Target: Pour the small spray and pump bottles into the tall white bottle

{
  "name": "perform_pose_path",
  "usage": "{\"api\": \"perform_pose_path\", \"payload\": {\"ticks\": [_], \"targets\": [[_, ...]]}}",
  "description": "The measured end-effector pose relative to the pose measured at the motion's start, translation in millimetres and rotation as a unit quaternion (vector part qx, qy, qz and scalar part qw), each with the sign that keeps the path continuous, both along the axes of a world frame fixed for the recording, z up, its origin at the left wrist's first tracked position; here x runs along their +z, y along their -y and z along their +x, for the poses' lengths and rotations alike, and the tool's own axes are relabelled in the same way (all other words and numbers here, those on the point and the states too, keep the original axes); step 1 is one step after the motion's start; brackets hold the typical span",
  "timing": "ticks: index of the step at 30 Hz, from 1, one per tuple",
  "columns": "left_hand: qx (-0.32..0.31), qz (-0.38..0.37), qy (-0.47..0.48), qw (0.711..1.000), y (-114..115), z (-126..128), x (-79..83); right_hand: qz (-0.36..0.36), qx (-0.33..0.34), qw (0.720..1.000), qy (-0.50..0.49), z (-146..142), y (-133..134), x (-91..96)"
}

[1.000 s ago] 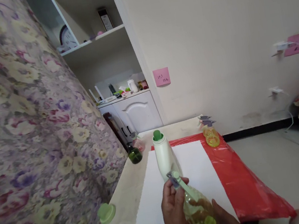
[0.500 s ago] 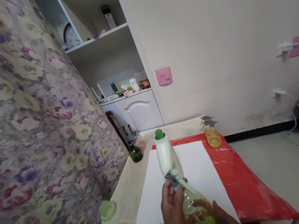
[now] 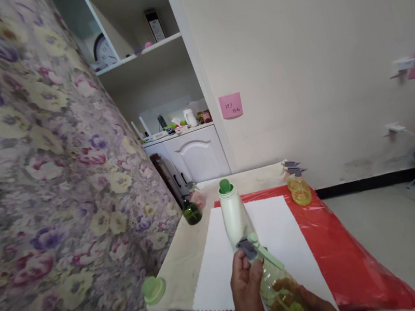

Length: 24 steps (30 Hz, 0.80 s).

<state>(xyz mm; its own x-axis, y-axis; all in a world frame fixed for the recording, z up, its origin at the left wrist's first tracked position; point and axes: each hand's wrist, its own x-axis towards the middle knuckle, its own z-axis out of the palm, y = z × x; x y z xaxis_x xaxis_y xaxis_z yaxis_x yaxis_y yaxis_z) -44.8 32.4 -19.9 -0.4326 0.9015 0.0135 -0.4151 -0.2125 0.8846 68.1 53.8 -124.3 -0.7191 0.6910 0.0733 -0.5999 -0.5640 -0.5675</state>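
Observation:
A clear spray bottle [image 3: 277,283] with a yellowish tint, a green trigger and a grey spray head [image 3: 248,248] is tilted in front of me, low in the view. Its grey part is pinched by the fingers of my left hand [image 3: 246,286]. My right hand [image 3: 316,306] is wrapped around the bottle's body from the right; some of its fingers show through the clear wall. Just beyond stands a pale green detergent bottle [image 3: 233,217] without its outer cap, a green spout in its mouth. A light green cap [image 3: 153,289] lies at the table's left edge.
A white sheet [image 3: 214,275] covers the table's middle, over red plastic [image 3: 351,264]. Yellow spray bottles [image 3: 301,194] stand at the back right. A dark green bottle [image 3: 192,213] and a pinkish spray bottle [image 3: 197,197] are back left. A floral curtain [image 3: 51,190] hangs at left.
The whole view has shifted slightly, so things appear a little farther right. Both hands still hold the spray bottle in nearly the same pose.

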Motion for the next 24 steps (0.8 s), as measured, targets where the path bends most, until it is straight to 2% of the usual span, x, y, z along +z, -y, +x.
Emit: {"api": "perform_pose_path", "payload": {"ticks": [4,8,14,16,19,21,24], "targets": [[-0.033,-0.004,-0.026,0.999,3,-7,-14.5,-0.046,0.028,0.998,0.011,0,4,7.9],[-0.048,0.014,-0.086,0.995,16,-8,-23.3,-0.026,0.027,0.999,-0.003,-5,6,11.0],[-0.057,-0.024,-0.122,0.991,34,-20,-34.0,0.020,0.037,0.996,0.073,-17,7,-12.9],[-0.023,-0.030,-0.134,0.990,35,-37,-36.9,0.026,0.038,0.994,0.098,-17,4,-22.2],[0.071,-0.078,-0.204,0.973,31,-81,-36.7,0.035,0.042,0.989,0.139,-12,-3,-30.6],[0.140,-0.092,-0.241,0.956,22,-118,-34.6,0.046,0.032,0.986,0.160,-7,-7,-32.5],[0.203,-0.093,-0.307,0.925,-1,-172,-32.6,0.066,0.011,0.983,0.168,-2,-11,-33.0]]}}
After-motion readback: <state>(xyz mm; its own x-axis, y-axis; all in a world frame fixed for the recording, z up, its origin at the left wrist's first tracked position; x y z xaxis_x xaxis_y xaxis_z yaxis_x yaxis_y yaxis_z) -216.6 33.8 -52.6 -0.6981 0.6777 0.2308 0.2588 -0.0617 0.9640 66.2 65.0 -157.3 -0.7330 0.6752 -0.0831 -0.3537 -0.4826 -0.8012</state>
